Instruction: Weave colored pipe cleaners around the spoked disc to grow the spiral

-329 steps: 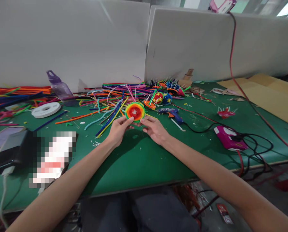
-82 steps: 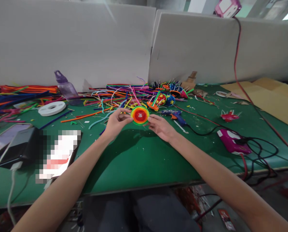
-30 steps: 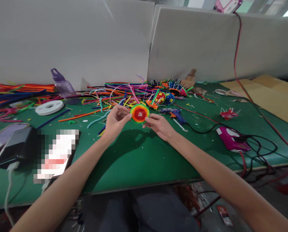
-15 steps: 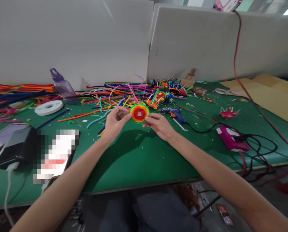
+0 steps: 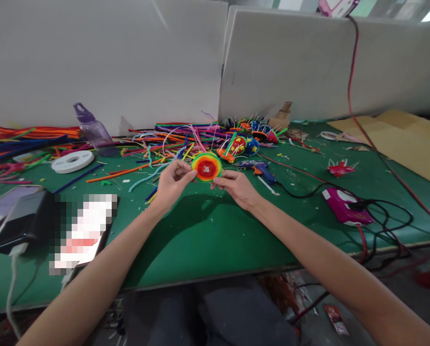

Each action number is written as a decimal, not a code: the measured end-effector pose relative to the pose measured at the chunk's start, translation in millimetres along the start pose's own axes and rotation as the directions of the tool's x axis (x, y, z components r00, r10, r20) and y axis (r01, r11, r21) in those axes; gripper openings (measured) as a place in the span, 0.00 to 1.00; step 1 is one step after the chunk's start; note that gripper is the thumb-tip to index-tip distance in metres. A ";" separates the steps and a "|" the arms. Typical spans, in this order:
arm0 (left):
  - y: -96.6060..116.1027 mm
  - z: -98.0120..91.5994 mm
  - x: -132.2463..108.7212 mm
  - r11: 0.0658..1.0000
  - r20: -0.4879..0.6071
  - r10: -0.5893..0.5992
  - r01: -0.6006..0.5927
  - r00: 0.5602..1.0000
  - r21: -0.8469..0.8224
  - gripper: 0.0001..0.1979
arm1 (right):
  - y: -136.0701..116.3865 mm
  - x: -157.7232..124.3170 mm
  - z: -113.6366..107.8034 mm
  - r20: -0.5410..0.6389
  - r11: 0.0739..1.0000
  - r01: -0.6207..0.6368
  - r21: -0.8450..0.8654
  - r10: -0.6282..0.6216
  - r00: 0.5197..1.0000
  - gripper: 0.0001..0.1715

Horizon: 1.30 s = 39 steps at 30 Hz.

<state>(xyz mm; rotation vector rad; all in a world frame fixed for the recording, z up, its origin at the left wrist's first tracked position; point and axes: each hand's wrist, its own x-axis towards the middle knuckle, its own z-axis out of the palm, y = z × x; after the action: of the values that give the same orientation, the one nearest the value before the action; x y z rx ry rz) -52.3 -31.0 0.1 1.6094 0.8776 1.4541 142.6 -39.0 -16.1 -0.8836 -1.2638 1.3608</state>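
A round coiled pipe-cleaner disc (image 5: 213, 162) is held up above the green table, ringed in green, yellow, orange and red with a pale spot at its centre. My left hand (image 5: 172, 183) pinches its left edge between thumb and fingers. At the lower right edge, my right hand (image 5: 237, 186) grips it with thumb and fingertips. Behind the disc lie loose pipe cleaners (image 5: 144, 168) in many colours. Small red and blue star-patterned pieces (image 5: 239, 145) sit just beyond it, and a blue glue gun (image 5: 260, 169) lies right of my right hand.
On the left are a purple bottle (image 5: 94, 130), a white ribbon spool (image 5: 72, 162), a phone (image 5: 88, 230) and a black device (image 5: 27, 218) with a cable. To the right are a magenta power box (image 5: 344, 206), a hanging red cord (image 5: 352, 81) and brown cardboard (image 5: 398, 139). Grey panels (image 5: 103, 57) stand behind.
The disc has shifted very slightly left in both hands, and my right thumb sits a little lower along its edge. The grip otherwise looks the same.
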 end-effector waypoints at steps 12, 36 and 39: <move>-3.4 -1.8 1.2 1.000 -0.031 -0.002 0.002 1.000 -0.013 0.14 | -2.0 -0.4 0.5 0.000 1.000 -0.019 0.000 0.019 1.000 0.11; 1.3 -1.9 -2.0 0.993 -0.037 0.009 -0.005 0.999 0.115 0.12 | -5.5 -9.4 5.3 -0.070 0.959 0.172 -0.227 -0.192 0.979 0.16; -0.5 -2.4 -0.9 0.995 -0.043 -0.038 0.042 0.998 0.095 0.14 | -5.1 -8.5 4.7 -0.082 0.959 0.158 -0.237 -0.181 0.980 0.15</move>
<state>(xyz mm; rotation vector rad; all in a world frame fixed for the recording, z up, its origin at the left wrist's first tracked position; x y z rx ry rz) -54.7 -31.3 -0.6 1.6278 1.0115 1.4410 140.8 -48.7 -11.4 -0.9664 -1.4020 1.0353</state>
